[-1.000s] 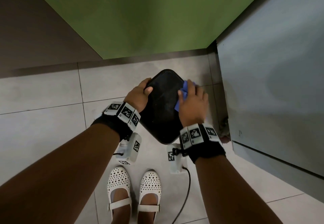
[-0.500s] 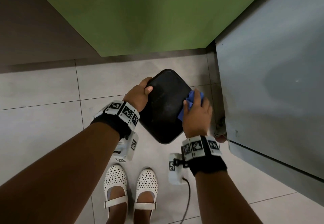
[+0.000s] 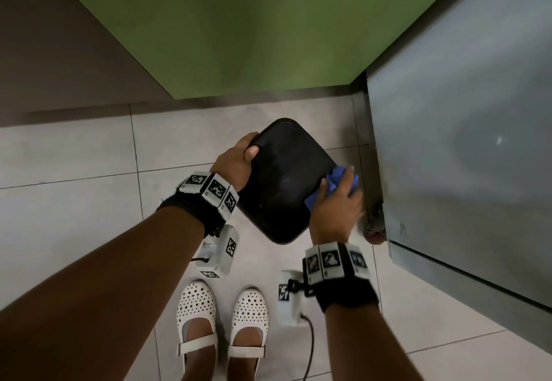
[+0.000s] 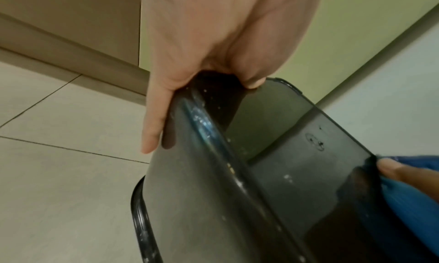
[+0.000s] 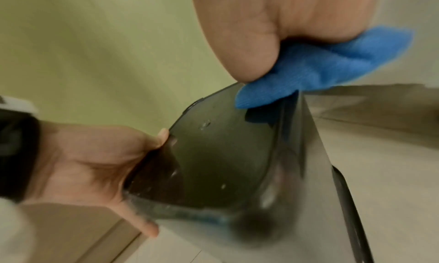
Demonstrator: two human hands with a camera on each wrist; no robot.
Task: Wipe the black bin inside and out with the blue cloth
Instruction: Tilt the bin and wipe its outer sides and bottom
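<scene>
bin opening: the black bin (image 3: 283,183) is upturned, its inside hidden
blue cloth (image 3: 331,185): mostly covered by the right hand (image 3: 336,210)
right wrist view: bin's near corner (image 5: 256,227) blurred

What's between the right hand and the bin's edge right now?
The blue cloth, bunched under the right hand against the black bin edge; clearest in the right wrist view.

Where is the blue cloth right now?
In the head view, the blue cloth is bunched in the right hand, against the black bin's right edge, beside the grey cabinet.
</scene>
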